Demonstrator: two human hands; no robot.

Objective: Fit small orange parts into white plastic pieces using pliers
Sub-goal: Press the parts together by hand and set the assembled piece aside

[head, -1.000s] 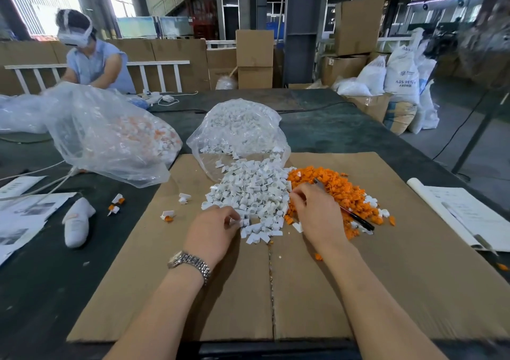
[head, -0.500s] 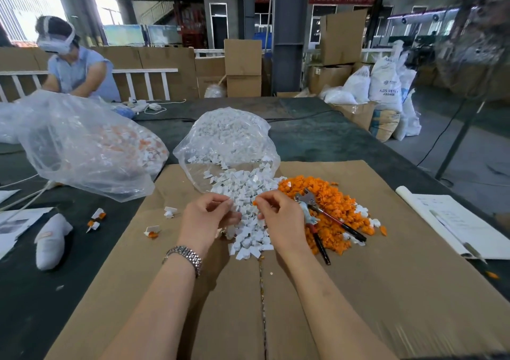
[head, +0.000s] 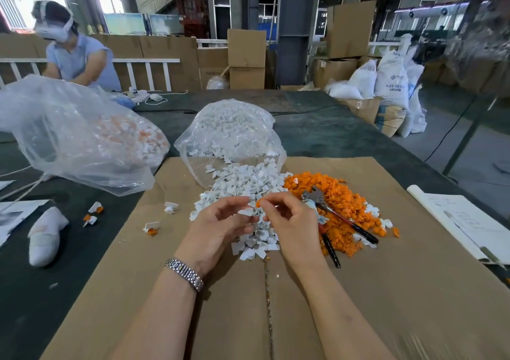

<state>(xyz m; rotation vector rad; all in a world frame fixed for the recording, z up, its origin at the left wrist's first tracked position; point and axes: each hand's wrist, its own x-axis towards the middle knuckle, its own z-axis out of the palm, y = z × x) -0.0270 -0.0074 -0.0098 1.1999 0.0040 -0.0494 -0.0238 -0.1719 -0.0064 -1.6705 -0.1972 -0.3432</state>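
Note:
My left hand [head: 220, 228] pinches a small white plastic piece [head: 246, 211] above the pile of white pieces [head: 248, 183]. Close beside it, my right hand [head: 289, 221] pinches a small orange part [head: 259, 202] at the fingertips, almost touching the white piece. The pile of orange parts [head: 336, 194] lies to the right. The pliers [head: 331, 216], with black and red handles, lie on the orange pile, partly under my right hand and not held.
A clear bag of white pieces [head: 229, 130] lies behind the pile. A larger clear bag of assembled parts [head: 77, 139] sits at left. A few finished pieces [head: 95, 210] and a white glove [head: 45, 235] lie left of the cardboard sheet [head: 358, 290]. Papers [head: 463, 221] at right. Another person [head: 74, 53] works far left.
My right hand let go of the pliers, which now lie on the orange pile. Both hands rose from the piles and came together, each pinching a small part.

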